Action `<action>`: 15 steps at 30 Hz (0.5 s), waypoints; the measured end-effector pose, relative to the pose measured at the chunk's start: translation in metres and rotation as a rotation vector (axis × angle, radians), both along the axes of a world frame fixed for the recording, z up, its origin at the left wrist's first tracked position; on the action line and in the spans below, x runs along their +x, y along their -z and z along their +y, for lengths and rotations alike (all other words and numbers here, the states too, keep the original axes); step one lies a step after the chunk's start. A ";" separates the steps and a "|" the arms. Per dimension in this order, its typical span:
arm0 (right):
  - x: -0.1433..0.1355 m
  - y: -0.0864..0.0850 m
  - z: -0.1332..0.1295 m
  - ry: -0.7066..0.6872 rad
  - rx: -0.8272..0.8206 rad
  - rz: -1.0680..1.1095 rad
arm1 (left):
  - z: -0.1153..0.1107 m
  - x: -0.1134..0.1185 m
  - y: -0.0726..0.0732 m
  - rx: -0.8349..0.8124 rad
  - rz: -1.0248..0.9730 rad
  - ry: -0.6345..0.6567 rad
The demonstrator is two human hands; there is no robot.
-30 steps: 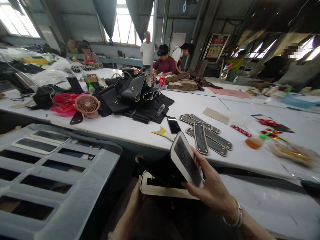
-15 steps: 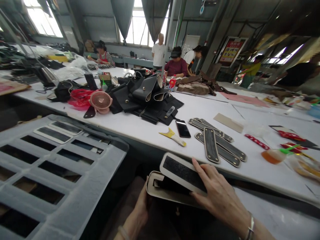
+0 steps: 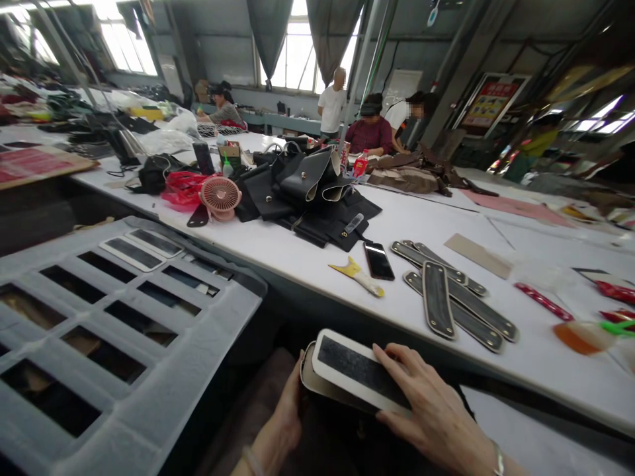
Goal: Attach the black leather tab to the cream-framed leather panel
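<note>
We see the long white bench [image 3: 297, 248] running across the view from the left to the far right, with several people at work along its far side near the windows. To the left of us stands a grey rack [image 3: 163, 377] with rows of slots, and two flat pieces [image 3: 141, 248] with pale rims lie on top of it. On the bench, toward the middle, sits a heap of black leather parts [image 3: 307, 195], with a round pink fan [image 3: 221, 197] just beside it on the left and red plastic bags [image 3: 181, 188] beyond that. Nearer to us lie a group of long dark straps [image 3: 454, 297] with metal-coloured edges, crossing one another. A dark phone [image 3: 379, 260] lies flat between the straps and the leather heap, and a small yellow-handled scraper [image 3: 358, 276] lies just beside the phone.

Below the bench edge, close to us, our hands hold a stack of flat padded pieces [image 3: 347, 370], each dark in the middle with a pale rim. The right hand [image 3: 426, 410] lies spread on top of the uppermost piece, its fingers pressing on the right end and the thumb at the near edge; a bracelet sits on that wrist. The left hand [image 3: 288, 413] grips the stack at its left end from below, mostly hidden under the pieces. So both hands are clamped on the stack, which sits level in front of us, apart from the bench.
</note>
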State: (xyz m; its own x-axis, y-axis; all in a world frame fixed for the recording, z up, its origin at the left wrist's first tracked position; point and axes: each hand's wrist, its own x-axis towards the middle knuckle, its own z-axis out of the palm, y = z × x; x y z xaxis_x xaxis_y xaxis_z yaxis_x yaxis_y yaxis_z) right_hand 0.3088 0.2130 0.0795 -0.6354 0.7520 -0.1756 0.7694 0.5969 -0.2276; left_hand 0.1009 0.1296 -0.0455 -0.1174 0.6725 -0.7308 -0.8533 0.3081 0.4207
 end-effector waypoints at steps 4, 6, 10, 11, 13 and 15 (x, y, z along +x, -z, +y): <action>-0.007 0.001 0.002 -0.048 -0.059 0.003 | 0.000 0.001 -0.004 -0.014 -0.010 -0.025; -0.010 0.000 0.002 -0.065 -0.073 0.015 | 0.000 0.002 -0.006 -0.034 -0.013 -0.036; -0.017 -0.002 -0.001 -0.071 -0.099 0.118 | -0.001 0.003 -0.007 -0.078 0.003 -0.039; -0.019 -0.002 -0.002 -0.073 -0.103 0.154 | -0.002 0.003 -0.007 -0.083 0.005 -0.031; -0.022 0.002 -0.005 -0.084 -0.095 0.200 | -0.003 0.001 -0.004 -0.085 0.005 0.014; -0.024 0.008 -0.007 -0.082 -0.075 0.205 | -0.001 -0.002 0.000 -0.072 0.036 0.077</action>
